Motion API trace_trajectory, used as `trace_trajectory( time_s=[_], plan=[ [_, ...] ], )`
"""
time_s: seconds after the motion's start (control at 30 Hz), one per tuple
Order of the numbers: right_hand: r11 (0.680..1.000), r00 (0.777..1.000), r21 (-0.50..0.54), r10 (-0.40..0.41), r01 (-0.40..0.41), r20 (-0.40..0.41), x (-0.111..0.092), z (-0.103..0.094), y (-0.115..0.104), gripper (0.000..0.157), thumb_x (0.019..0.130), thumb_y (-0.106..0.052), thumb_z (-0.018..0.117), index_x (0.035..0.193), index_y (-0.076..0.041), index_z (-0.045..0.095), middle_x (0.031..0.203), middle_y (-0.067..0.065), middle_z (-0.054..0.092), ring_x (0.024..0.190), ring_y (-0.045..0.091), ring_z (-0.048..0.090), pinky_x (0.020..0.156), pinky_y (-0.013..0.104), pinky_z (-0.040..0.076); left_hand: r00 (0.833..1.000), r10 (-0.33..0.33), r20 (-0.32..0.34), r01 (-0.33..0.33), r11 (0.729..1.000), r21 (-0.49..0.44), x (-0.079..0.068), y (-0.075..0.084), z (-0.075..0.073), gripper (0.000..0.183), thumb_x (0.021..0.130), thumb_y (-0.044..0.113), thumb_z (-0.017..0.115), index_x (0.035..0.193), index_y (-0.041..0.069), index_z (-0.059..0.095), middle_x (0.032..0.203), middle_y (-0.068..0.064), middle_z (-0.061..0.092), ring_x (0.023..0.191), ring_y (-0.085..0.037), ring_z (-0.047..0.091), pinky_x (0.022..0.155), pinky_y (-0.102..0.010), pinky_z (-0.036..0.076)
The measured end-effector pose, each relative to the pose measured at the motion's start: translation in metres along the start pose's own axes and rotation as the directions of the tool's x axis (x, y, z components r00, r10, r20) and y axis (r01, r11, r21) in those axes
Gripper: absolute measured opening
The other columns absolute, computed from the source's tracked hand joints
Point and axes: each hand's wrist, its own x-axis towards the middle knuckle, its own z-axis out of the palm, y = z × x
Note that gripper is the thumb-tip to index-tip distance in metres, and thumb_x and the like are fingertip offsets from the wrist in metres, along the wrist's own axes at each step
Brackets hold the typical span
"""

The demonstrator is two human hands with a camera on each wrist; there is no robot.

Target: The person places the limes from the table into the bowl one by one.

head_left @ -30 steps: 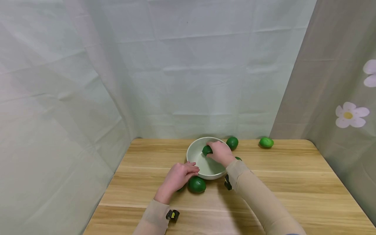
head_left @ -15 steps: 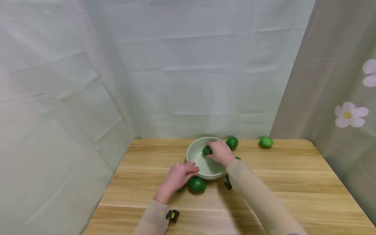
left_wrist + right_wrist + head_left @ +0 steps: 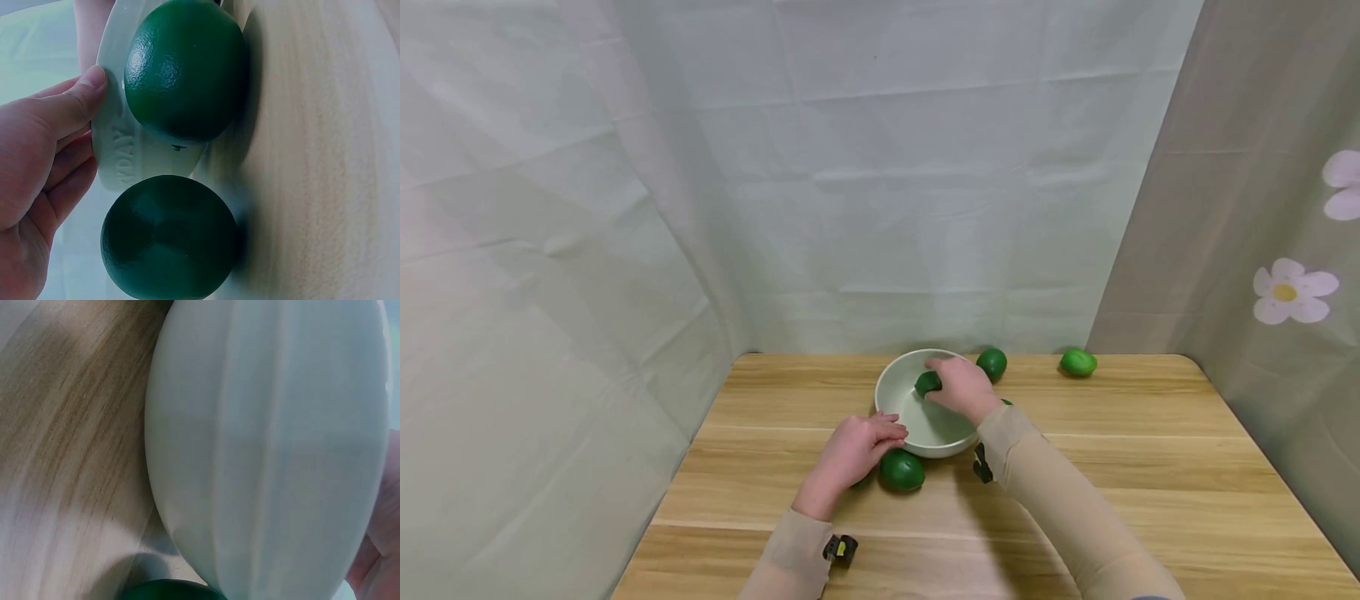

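Observation:
A pale round bowl (image 3: pixel 898 396) stands on the wooden table. My left hand (image 3: pixel 859 442) pinches its near-left rim; in the left wrist view the thumb (image 3: pixel 94 78) lies against the rim. Reaching inside the bowl, my right hand (image 3: pixel 962 390) grips a dark green lime (image 3: pixel 927 383). Its palm side is hidden in the head view. The right wrist view is filled by the bowl's outer wall (image 3: pixel 262 444), with part of that hand (image 3: pixel 381 537) past the rim. Just below my left hand, a lime (image 3: pixel 902 472) sits against the bowl, with another lime (image 3: pixel 169 237) beside it.
Behind the bowl to the right is a dark lime (image 3: pixel 992 364), and a brighter green lime (image 3: pixel 1078 362) lies farther right near the back edge. One more lime (image 3: pixel 1007 402) is mostly hidden by my right wrist. A pale cloth (image 3: pixel 880 208) hangs behind the table (image 3: pixel 1112 467).

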Motion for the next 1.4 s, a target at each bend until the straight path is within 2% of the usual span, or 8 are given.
trace_trajectory(
  time_s=[0.63, 0.83, 1.0, 1.23, 1.4],
  plan=[
    [0.997, 0.999, 0.072, 0.036, -0.034, -0.022, -0.009, -0.017, 0.009, 0.059, 0.099, -0.045, 0.079, 0.147, -0.014, 0.066, 0.131, 0.011, 0.075, 0.11, 0.029, 0.074, 0.089, 0.047, 0.063, 1.0, -0.012, 0.009, 0.012, 1.0, -0.001, 0.0, -0.001, 0.001, 0.018, 0.095, 0.016, 0.083, 0.112, 0.011, 0.086, 0.113, 0.0, 0.081, 0.121, -0.02, 0.073, 0.107, -0.041, 0.057],
    [0.995, 0.999, 0.099, 0.029, -0.026, -0.035, -0.014, -0.021, 0.015, 0.057, 0.1, -0.044, 0.078, 0.147, -0.014, 0.066, 0.134, 0.014, 0.073, 0.106, 0.028, 0.075, 0.087, 0.046, 0.064, 1.0, -0.014, 0.011, 0.014, 1.0, 0.001, 0.0, -0.001, 0.001, 0.017, 0.095, 0.016, 0.082, 0.111, 0.012, 0.086, 0.113, 0.0, 0.081, 0.121, -0.02, 0.073, 0.107, -0.041, 0.057],
    [0.992, 0.998, 0.125, -0.004, 0.011, -0.056, -0.02, -0.025, 0.019, 0.052, 0.102, -0.038, 0.076, 0.146, -0.011, 0.067, 0.136, 0.015, 0.072, 0.111, 0.031, 0.074, 0.091, 0.049, 0.063, 1.0, -0.012, 0.01, 0.012, 1.0, 0.01, 0.0, -0.001, 0.001, 0.017, 0.095, 0.016, 0.082, 0.111, 0.013, 0.086, 0.113, 0.0, 0.081, 0.121, -0.02, 0.073, 0.107, -0.04, 0.057],
    [0.984, 0.996, 0.178, -0.01, 0.025, -0.089, -0.028, -0.031, 0.027, 0.045, 0.104, -0.032, 0.073, 0.144, -0.011, 0.069, 0.139, 0.015, 0.07, 0.124, 0.036, 0.069, 0.103, 0.055, 0.058, 1.0, -0.001, -0.003, 0.001, 1.0, 0.022, 0.001, -0.001, 0.002, 0.016, 0.094, 0.014, 0.083, 0.109, 0.012, 0.086, 0.112, -0.001, 0.081, 0.119, -0.022, 0.073, 0.106, -0.043, 0.057],
    [0.973, 0.993, 0.227, -0.011, 0.038, -0.121, -0.036, -0.035, 0.035, 0.042, 0.105, -0.029, 0.073, 0.142, -0.011, 0.07, 0.138, 0.014, 0.071, 0.123, 0.036, 0.069, 0.101, 0.055, 0.058, 1.0, -0.01, 0.0, 0.01, 1.0, -0.003, 0.001, -0.001, 0.002, 0.016, 0.094, 0.014, 0.083, 0.109, 0.011, 0.086, 0.112, -0.001, 0.081, 0.12, -0.023, 0.073, 0.107, -0.043, 0.056]
  ],
)
